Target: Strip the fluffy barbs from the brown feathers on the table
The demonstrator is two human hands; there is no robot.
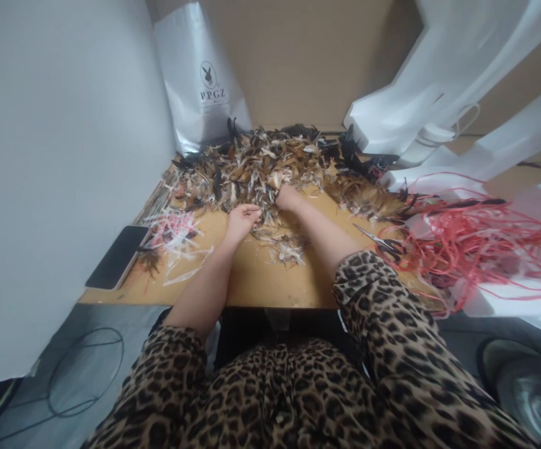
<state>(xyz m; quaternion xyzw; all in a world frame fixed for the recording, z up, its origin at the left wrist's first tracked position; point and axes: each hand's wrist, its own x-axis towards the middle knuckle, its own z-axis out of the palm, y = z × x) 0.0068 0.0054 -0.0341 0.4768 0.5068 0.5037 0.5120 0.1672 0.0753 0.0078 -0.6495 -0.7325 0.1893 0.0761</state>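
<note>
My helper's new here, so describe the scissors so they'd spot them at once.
On the tan tabletop, find the red strips tangled at its right end. The scissors lie at their left edge; metal blades and black handles distinguish them.

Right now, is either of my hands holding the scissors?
No, the scissors lie on the table, while your left hand and right hand are at the feathers.

Bare tabletop is lying open along the near edge, between the forearms, leaving room for a low pass. Loose feather scraps are sitting just beyond. Farther on, a broad feather heap is blocking the middle. Pink and white strips and a phone are crowding the left; scissors and tangled red ribbon are hemming in the right.
</note>
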